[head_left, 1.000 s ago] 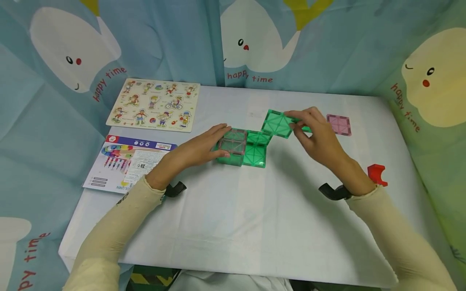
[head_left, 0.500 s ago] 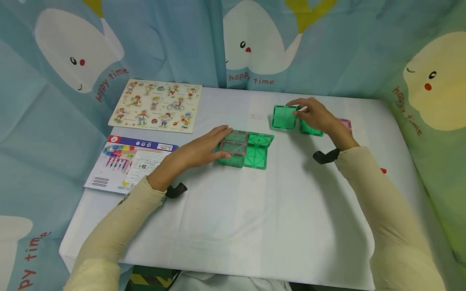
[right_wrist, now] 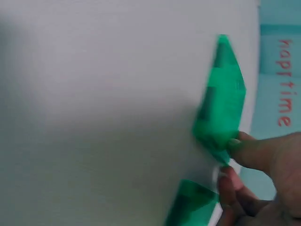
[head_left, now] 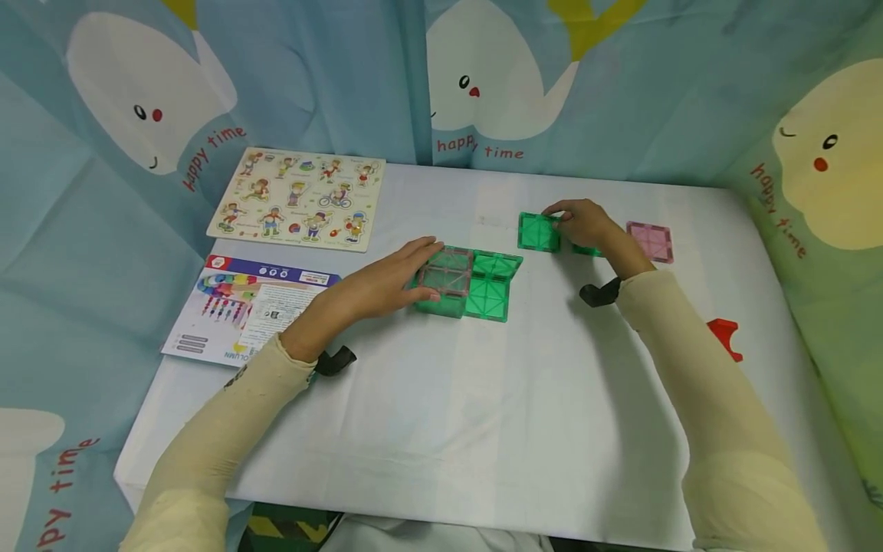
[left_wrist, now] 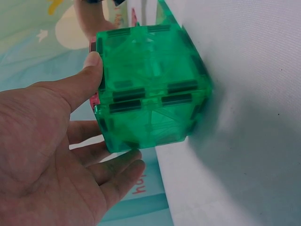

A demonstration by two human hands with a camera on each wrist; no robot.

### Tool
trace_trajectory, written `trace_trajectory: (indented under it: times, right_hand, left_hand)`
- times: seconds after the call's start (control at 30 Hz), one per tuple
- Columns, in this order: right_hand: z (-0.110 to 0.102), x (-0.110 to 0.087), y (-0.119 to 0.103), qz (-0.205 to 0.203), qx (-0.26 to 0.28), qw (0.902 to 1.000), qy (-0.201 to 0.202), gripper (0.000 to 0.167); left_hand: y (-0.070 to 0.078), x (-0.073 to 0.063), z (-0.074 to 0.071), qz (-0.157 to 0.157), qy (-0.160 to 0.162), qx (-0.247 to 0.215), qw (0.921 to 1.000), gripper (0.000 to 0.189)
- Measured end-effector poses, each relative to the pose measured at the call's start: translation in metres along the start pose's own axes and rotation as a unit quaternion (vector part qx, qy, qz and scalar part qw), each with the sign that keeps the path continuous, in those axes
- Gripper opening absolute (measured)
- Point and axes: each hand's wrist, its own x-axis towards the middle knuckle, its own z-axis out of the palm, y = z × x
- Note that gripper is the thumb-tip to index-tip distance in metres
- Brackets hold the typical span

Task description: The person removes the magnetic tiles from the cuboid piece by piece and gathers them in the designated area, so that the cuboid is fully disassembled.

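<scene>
In the head view my left hand (head_left: 379, 284) holds a small cube of magnetic tiles (head_left: 443, 280) with a pink top and green sides. The left wrist view shows its thumb at an upper edge of the green cube (left_wrist: 150, 66) and the fingertips against another face. Joined to the cube's right are a flat green tile (head_left: 487, 300) and a raised one behind it. Farther right, my right hand (head_left: 586, 224) pinches the edge of a green square magnetic tile (head_left: 537, 232), seen tilted in the right wrist view (right_wrist: 221, 99). Another green tile (head_left: 586, 251) lies partly hidden under that hand.
A pink tile (head_left: 651, 242) lies beyond the right wrist, and a red arched block (head_left: 726, 339) lies near the right forearm. A picture puzzle board (head_left: 297, 199) and a printed sheet (head_left: 228, 322) are on the left. Whale-print curtains (head_left: 345, 84) surround the white table (head_left: 441, 429).
My right hand has carried the green tile away from the raised tile beside the cube, to the back right, and lowered it towards the table. The left hand stays at the cube.
</scene>
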Motion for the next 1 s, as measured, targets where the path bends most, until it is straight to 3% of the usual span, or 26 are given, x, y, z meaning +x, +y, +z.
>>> trace_trajectory:
  times: [0.4, 0.67, 0.8, 1.0]
  right_hand:
    - [0.012, -0.011, -0.006, -0.006, -0.021, 0.9968, 0.077, 0.041]
    - [0.016, -0.037, -0.022, -0.112, 0.058, 0.983, 0.133, 0.04]
    - [0.023, -0.052, -0.034, -0.165, 0.057, 0.9786, 0.108, 0.044]
    - [0.035, -0.074, -0.051, -0.196, 0.02, 0.9796, 0.04, 0.053]
  left_hand:
    - [0.001, 0.002, -0.001, 0.004, -0.004, 0.007, 1.0, 0.086]
    - [0.002, 0.002, -0.001, 0.002, -0.006, 0.009, 0.9999, 0.086]
    - [0.002, 0.001, -0.001, -0.001, -0.005, 0.005, 1.0, 0.086]
    - [0.001, 0.001, 0.0, -0.004, -0.005, 0.002, 1.0, 0.085]
